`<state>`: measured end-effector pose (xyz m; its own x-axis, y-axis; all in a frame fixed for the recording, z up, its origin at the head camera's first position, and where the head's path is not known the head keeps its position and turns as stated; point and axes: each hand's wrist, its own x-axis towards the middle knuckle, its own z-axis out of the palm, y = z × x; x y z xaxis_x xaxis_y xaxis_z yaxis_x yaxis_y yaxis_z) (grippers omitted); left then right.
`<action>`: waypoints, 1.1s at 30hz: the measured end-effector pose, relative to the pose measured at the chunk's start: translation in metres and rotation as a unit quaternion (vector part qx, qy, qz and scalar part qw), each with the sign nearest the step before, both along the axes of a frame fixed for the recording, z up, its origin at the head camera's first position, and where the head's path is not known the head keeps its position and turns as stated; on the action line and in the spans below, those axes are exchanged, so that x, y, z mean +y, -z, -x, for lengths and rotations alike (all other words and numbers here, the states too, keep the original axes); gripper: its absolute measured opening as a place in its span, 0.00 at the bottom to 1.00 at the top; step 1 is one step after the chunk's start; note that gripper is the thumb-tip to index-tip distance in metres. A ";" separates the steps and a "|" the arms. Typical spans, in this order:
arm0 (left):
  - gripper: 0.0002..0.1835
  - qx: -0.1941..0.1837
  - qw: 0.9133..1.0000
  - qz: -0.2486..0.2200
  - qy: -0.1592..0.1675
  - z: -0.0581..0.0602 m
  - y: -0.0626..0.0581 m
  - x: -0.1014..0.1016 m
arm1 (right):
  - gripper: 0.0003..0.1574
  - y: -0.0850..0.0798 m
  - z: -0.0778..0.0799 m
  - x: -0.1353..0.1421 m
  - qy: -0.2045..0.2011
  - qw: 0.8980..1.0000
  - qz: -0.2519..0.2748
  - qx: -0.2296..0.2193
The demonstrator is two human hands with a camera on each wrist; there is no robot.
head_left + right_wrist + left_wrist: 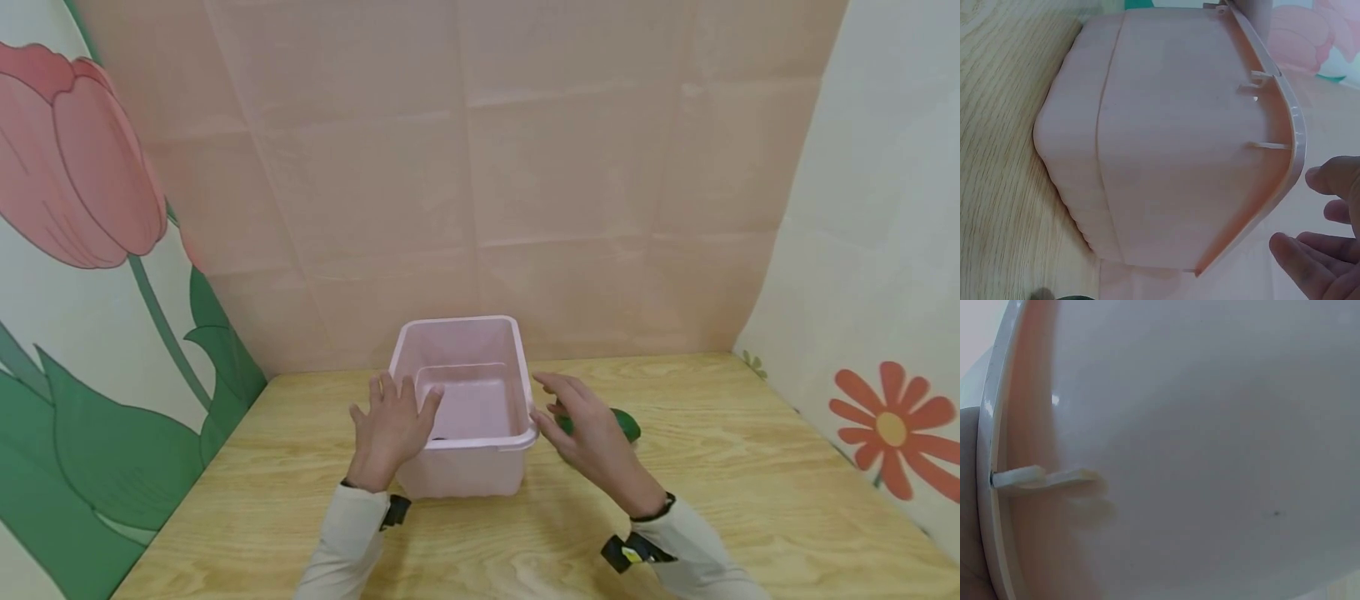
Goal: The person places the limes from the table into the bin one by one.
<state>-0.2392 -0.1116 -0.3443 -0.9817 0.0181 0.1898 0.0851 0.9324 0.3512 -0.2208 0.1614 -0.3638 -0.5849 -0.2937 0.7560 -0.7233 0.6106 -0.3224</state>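
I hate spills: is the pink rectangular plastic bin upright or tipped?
The bin is upright: base on the yellowish wood-grain table, opening upward.

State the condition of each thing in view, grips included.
Pink rectangular plastic bin: upright, open-topped, on the pale wood-grain table.
Glossy green rounded object: on the table, partly hidden.
Dark thing in the bin: almost wholly hidden, unidentifiable.
Bare left grip: fingers spread, at the bin's left side.
Bare right grip: fingers relaxed, empty, apart from the bin.
Pink backdrop sheet: hanging, creased.
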 end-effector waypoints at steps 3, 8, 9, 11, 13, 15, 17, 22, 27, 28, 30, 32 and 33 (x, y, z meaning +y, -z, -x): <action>0.43 -0.001 1.000 0.002 0.000 0.000 0.001 -0.001 | 0.31 0.001 0.001 0.001 0.018 1.000 -0.013 0.013; 0.42 -0.006 1.000 0.000 0.000 -0.001 0.002 -0.001 | 0.26 0.005 0.003 0.002 0.037 0.998 -0.028 0.039; 0.42 -0.007 1.000 0.000 0.000 -0.001 0.002 -0.001 | 0.25 0.006 0.004 0.003 0.040 0.998 -0.030 0.042; 0.42 -0.010 1.000 0.000 0.000 -0.001 0.002 -0.001 | 0.24 0.007 0.005 0.003 0.045 0.997 -0.032 0.049; 0.42 -0.011 1.000 0.000 0.000 -0.001 0.002 -0.001 | 0.23 0.008 0.006 0.004 0.050 0.997 -0.034 0.051; 0.42 -0.009 1.000 0.000 0.000 -0.001 0.002 -0.001 | 0.23 0.008 0.007 0.005 0.054 0.997 -0.034 0.053; 0.42 -0.007 1.000 0.000 -0.001 0.000 0.001 -0.001 | 0.22 0.008 0.008 0.005 0.054 0.997 -0.033 0.053; 0.43 -0.005 1.000 -0.002 0.000 0.000 0.001 -0.001 | 0.20 0.008 0.007 0.006 0.057 0.996 -0.036 0.058; 0.42 -0.003 1.000 -0.001 0.000 0.000 0.001 -0.001 | 0.18 0.005 0.007 0.006 0.067 0.994 -0.038 0.072; 0.42 -0.002 1.000 -0.001 0.000 0.000 0.001 -0.001 | 0.17 0.005 0.007 0.006 0.070 0.994 -0.039 0.074; 0.42 -0.003 1.000 0.001 0.000 0.000 0.000 -0.001 | 0.17 0.004 0.007 0.006 0.075 0.993 -0.043 0.074; 0.43 -0.004 1.000 0.002 0.001 0.001 0.000 -0.001 | 0.16 0.004 0.007 0.007 0.080 0.993 -0.045 0.074; 0.43 -0.004 1.000 0.002 0.002 0.001 0.000 -0.001 | 0.16 0.004 0.008 0.007 0.082 0.993 -0.045 0.075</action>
<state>-0.2401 -0.1123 -0.3441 -0.9832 0.0220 0.1813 0.0850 0.9337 0.3479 -0.2283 0.1683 -0.3677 -0.5141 -0.2749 0.8125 -0.6474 0.7457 -0.1573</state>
